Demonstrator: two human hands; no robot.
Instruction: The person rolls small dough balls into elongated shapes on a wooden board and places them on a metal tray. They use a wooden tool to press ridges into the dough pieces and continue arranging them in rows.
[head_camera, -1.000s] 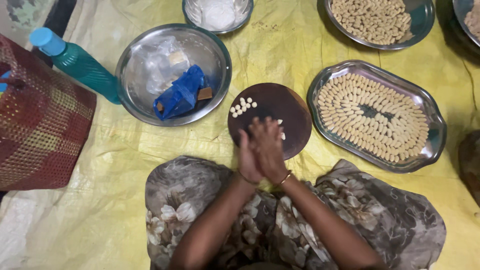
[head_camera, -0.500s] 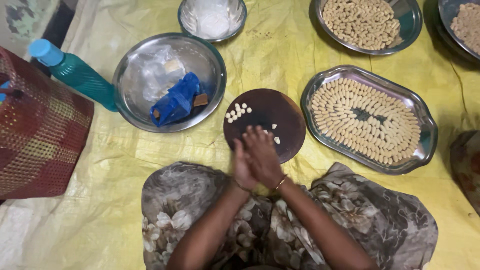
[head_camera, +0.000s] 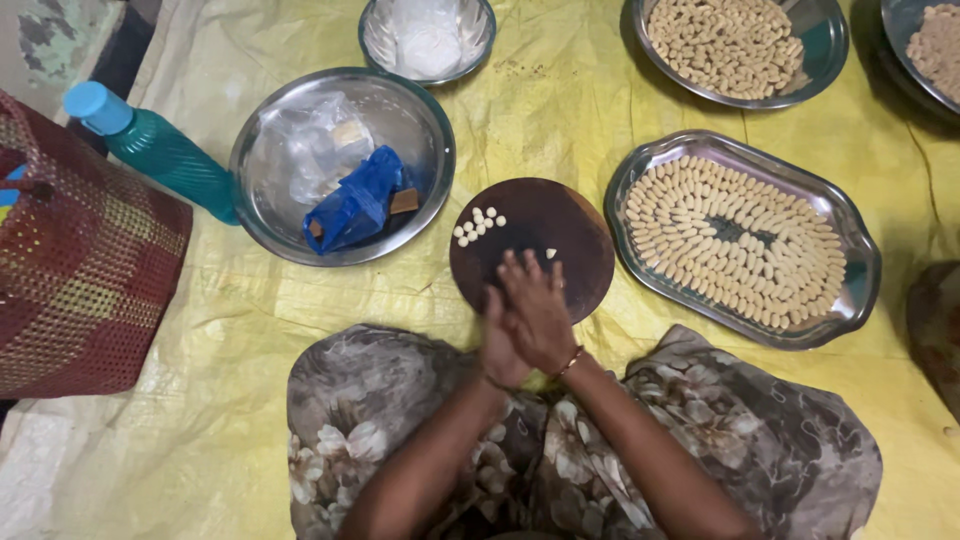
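**A:** Figure: seated person, seen from above; right hand (head_camera: 540, 315) laid over left hand (head_camera: 497, 345), palms pressed flat together above the near edge of the round dark board (head_camera: 545, 235). What do the hands hold?

**B:** Cannot tell; the palms are closed against each other and hide anything between them; presumably a small dough piece, judging by the cluster of pale dough balls (head_camera: 477, 227) on the board's far left and one lone bit (head_camera: 550, 253) just beyond the fingertips.

**A:** And the shaped pieces?

**B:** Ranked in neat rings on the oval steel tray (head_camera: 845, 300), just right of the board; more heaped in a round tray (head_camera: 830, 45) beyond it.

**A:** How is the rolling done well, in your judgement?

**B:** Light, even pressure; palms kept flat and parallel so the piece lengthens evenly; hands held over the board, so a dropped piece lands there and not on the yellow sheet (head_camera: 560, 110).

**A:** Other items?

**B:** Steel bowl (head_camera: 420, 110) with a blue packet (head_camera: 355, 205), left of the board; teal bottle (head_camera: 160, 150); woven red basket (head_camera: 80, 270).
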